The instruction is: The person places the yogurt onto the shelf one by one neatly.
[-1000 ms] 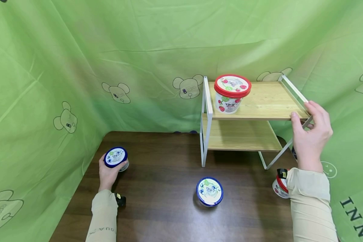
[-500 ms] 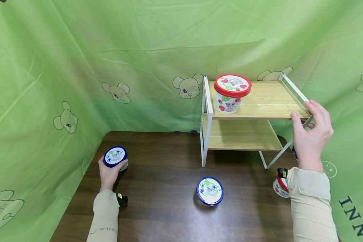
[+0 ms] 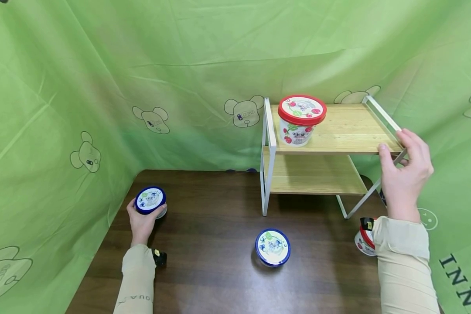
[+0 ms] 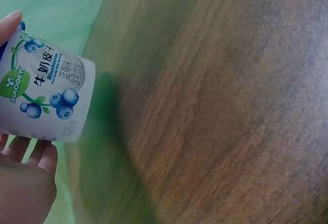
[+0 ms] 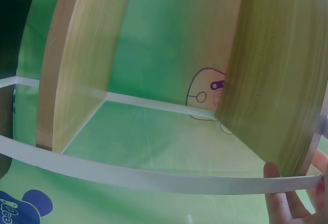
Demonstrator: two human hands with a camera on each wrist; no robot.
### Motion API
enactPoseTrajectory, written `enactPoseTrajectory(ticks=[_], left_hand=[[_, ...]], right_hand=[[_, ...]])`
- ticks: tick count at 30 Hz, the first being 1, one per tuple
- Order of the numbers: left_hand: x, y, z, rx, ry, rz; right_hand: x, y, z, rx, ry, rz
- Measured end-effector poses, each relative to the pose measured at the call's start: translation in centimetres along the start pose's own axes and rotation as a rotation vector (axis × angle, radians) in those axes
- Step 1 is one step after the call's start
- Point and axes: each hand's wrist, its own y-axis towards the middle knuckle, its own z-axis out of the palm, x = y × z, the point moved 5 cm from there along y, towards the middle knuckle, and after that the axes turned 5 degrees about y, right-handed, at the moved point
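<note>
My left hand (image 3: 141, 222) grips a white tub with a blue lid (image 3: 151, 199) at the table's left side, thumb on one side and fingers round the other. In the left wrist view that tub (image 4: 48, 90) shows printed blueberries, with its base close over the wood. My right hand (image 3: 406, 172) holds the front right corner of a two-tier shelf (image 3: 349, 131), thumb on the top board's edge. Seen from the right wrist, the fingers (image 5: 279, 203) wrap the corner by the white metal frame (image 5: 154, 180). A red-lidded tub with printed berries (image 3: 301, 120) stands upright on the top board's left end.
Another blue-lidded tub (image 3: 272, 247) stands at the middle of the brown table (image 3: 204, 270). A second red-lidded tub (image 3: 365, 242) stands at the right, partly hidden by my right sleeve. The lower board (image 3: 318, 176) is bare. Green cloth (image 3: 204, 52) hangs behind and on both sides.
My left hand and its tub have shifted slightly away from me. The right hand keeps its hold on the shelf corner, and the other tubs stay put.
</note>
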Motion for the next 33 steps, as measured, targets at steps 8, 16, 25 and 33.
enactPoseTrajectory(ticks=[8,16,25,33], left_hand=[[-0.6,0.1,0.4,0.027,0.009,0.023],[-1.6,0.1,1.0,0.064,-0.015,0.042],[-2.6,0.4,1.6,0.089,-0.027,0.061],[-3.3,0.1,2.2,0.121,-0.055,0.101]], right_hand=[[-2.8,0.6,0.0,0.024,-0.002,-0.016],[-2.8,0.6,0.0,0.024,-0.001,-0.025],[-2.8,0.6,0.0,0.024,-0.007,-0.025],[-2.6,0.6,0.1,0.029,-0.007,-0.021]])
